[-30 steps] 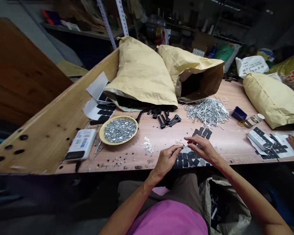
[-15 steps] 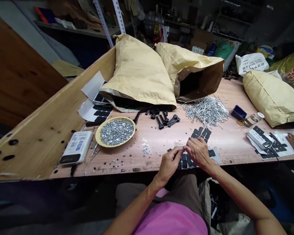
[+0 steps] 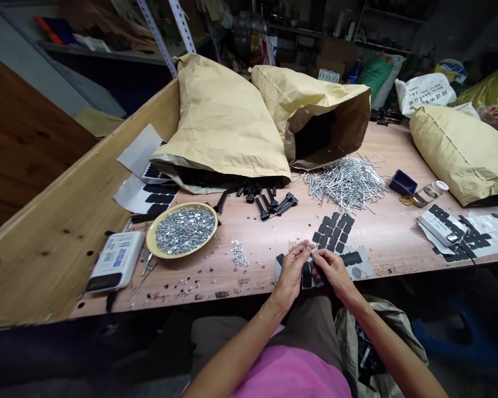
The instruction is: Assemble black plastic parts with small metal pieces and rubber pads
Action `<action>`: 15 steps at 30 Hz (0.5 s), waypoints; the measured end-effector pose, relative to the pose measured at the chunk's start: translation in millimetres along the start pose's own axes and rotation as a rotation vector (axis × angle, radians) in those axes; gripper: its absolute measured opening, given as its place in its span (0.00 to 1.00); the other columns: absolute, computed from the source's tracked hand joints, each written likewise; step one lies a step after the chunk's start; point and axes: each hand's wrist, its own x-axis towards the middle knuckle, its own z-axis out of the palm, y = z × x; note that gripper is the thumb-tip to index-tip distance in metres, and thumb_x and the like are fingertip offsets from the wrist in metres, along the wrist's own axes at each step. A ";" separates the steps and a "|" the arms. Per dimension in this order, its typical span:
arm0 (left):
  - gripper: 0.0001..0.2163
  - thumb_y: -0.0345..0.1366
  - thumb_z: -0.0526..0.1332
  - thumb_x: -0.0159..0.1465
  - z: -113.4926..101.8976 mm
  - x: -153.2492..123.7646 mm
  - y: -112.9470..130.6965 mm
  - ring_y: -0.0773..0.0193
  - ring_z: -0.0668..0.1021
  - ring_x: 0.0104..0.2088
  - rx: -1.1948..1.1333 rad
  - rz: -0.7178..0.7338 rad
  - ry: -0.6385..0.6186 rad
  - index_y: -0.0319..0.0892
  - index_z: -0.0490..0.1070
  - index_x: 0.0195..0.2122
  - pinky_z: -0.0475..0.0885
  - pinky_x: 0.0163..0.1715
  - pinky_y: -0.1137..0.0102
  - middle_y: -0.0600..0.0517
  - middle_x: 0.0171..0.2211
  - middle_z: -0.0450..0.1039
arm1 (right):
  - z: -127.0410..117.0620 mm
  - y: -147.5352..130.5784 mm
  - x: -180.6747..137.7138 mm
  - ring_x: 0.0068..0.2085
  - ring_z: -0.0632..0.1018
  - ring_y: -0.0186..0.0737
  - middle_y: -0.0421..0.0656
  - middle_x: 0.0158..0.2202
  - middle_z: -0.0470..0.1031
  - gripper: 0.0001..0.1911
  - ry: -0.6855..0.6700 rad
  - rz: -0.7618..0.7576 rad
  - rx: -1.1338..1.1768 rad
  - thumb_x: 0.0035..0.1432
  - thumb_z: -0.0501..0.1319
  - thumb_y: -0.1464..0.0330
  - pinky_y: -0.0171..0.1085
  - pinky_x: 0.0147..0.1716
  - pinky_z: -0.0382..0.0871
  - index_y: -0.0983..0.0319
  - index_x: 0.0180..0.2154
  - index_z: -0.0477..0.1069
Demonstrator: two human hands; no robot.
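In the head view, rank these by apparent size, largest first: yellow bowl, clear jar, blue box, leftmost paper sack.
1. Leftmost paper sack
2. Yellow bowl
3. Blue box and clear jar: too alike to rank

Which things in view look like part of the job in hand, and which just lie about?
Likely in use:
black rectangular pads beside the left hand and right hand (anything held is too small to identify)
small silver metal discs
thin silver metal rods

Probably lying about:
clear jar with white lid
dark blue box
white rectangular box, far left

Three tabletop paper sacks [image 3: 228, 121] — two hands [image 3: 289, 275] — one bowl [image 3: 151, 239], one jar [image 3: 428, 193].
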 end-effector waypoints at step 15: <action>0.19 0.33 0.53 0.66 -56.7 -14.3 -46.9 0.52 0.65 0.60 1.386 0.888 -0.021 0.47 0.64 0.58 0.64 0.56 0.53 0.46 0.55 0.69 | -122.6 66.8 110.2 0.34 0.67 0.43 0.48 0.29 0.70 0.14 0.396 -0.466 -1.234 0.63 0.51 0.70 0.37 0.26 0.59 0.62 0.28 0.70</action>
